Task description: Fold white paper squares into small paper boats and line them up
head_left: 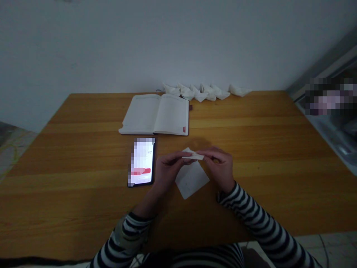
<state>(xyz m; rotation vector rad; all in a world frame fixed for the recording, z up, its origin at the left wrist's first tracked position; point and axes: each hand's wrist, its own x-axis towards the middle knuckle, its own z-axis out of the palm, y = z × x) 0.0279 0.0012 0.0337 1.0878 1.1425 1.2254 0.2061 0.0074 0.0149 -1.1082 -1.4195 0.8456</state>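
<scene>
the left hand (169, 167) and right hand (223, 167) have their fingers pinching opposite ends of a small folded paper (194, 156), roughly midway between the table's (273, 167) side edges; folded paper shapes (206, 92) line the far edge.

A plain wall (111, 44) fills the background, bluish-grey in dim light. The far edge of a broad wooden surface (264, 141) runs along it, the yellow-brown grain going side to side. Pale floor (312, 245) shows at the lower right; part of the far right is pixelated.
</scene>
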